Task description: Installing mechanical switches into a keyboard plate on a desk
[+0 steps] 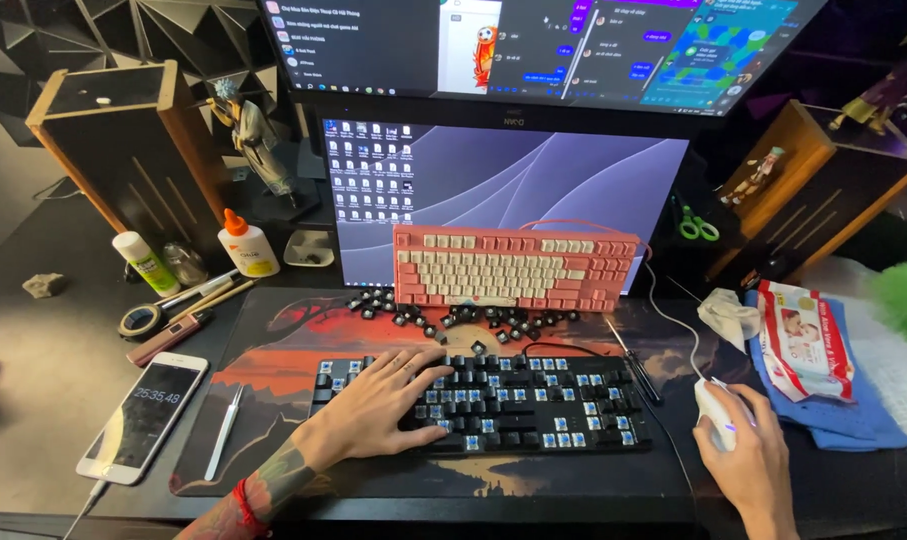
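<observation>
A black keyboard (533, 410) lies on a printed desk mat (263, 370); many of its keycaps are off, showing blue switches. My left hand (383, 400) rests flat on its left half, fingers spread over the keys. My right hand (748, 455) grips a white mouse (718, 405) at the right. Loose black keycaps (443, 315) are scattered behind the black keyboard. A pink and cream keyboard (513, 268) leans against the lower monitor (533, 175).
A phone (143, 415) showing a timer and white tweezers (223, 432) lie at the left. Glue bottles (246, 243), tape and pens sit further back. A wipes pack (803, 340) on a blue cloth, green scissors (698, 225), a black tool (633, 360) and wooden speakers flank the monitors.
</observation>
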